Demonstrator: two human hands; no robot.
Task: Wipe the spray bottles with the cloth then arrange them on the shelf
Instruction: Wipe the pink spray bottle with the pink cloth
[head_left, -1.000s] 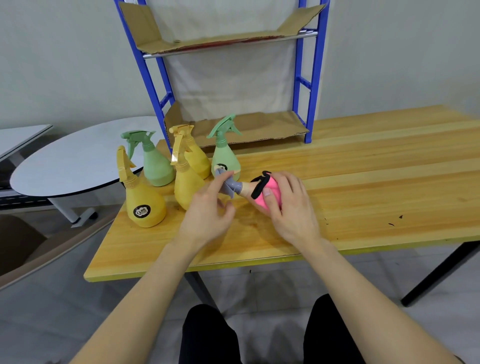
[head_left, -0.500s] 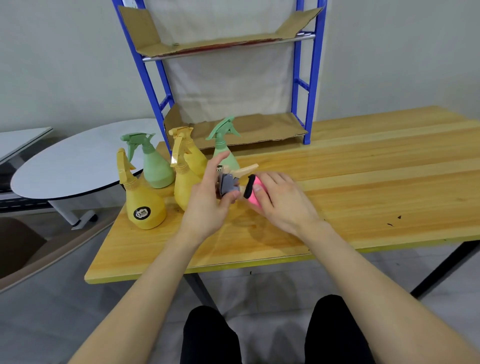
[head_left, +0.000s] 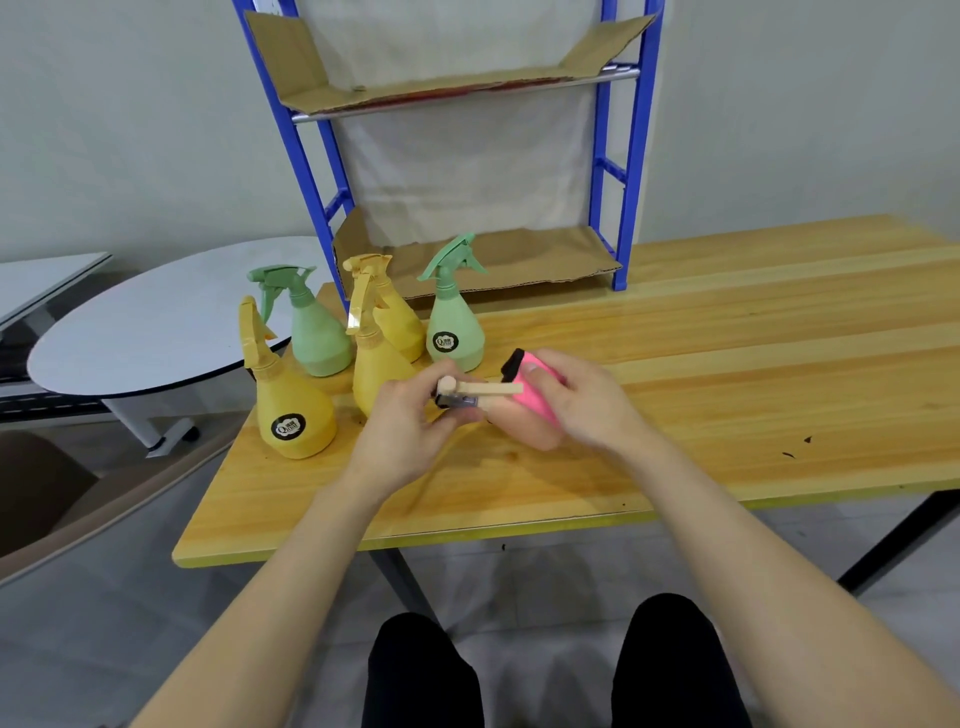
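Bottle in hold: peach spray bottle lies on its side between the two hands, with its head toward the left hand and its round body toward the right hand.
Trigger: pale trigger lies along the top of the bottle and points toward the right hand.
Cloth: pink cloth with a black edge is pressed on the upper side of the bottle body, under the right hand's fingers.
Left hand: left hand has its fingers curled round the grey and black spray head and grips it.
Right hand: right hand is curled over the cloth and holds it against the bottle, with the thumb on the pink part.
Contact with table: I cannot tell if the bottle touches the wooden table.
Just beyond left hand: middle yellow bottle stands upright, partly hidden by the fingers.
Beyond both hands: labelled green bottle and back yellow bottle stand upright.
Left of left hand: front yellow bottle stands apart from it, and plain green bottle stands behind that one.
Far beyond hands: blue shelf stands on the table, and cardboard lines its levels.
Far left: white round table.
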